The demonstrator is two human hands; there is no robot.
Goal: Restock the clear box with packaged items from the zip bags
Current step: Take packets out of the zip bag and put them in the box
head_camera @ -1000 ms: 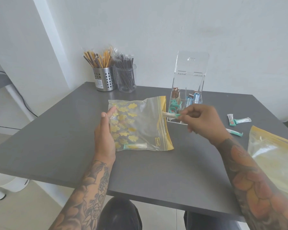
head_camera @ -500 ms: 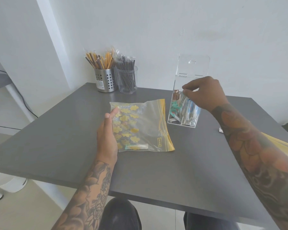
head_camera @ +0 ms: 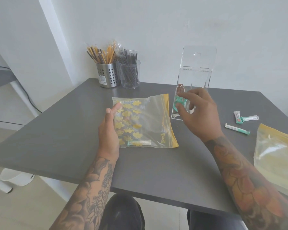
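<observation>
Grey table [head_camera: 60,146], white wall [head_camera: 156,22], pale tiled floor [head_camera: 23,209].

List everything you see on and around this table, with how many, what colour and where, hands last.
table: 1, dark grey, centre
patterned zip bag: 1, clear with yellow leaves, mid-table, one packet inside
plain zip bag: 1, clear with yellow strip, right edge
clear box: 1, transparent, lid up, behind right hand
loose packets: 3, white and teal, right of box
metal cup: 1, silver, back, yellow sticks
clear cup: 1, back, dark sticks
left hand: on patterned bag's edge
right hand: empty, before box
</observation>
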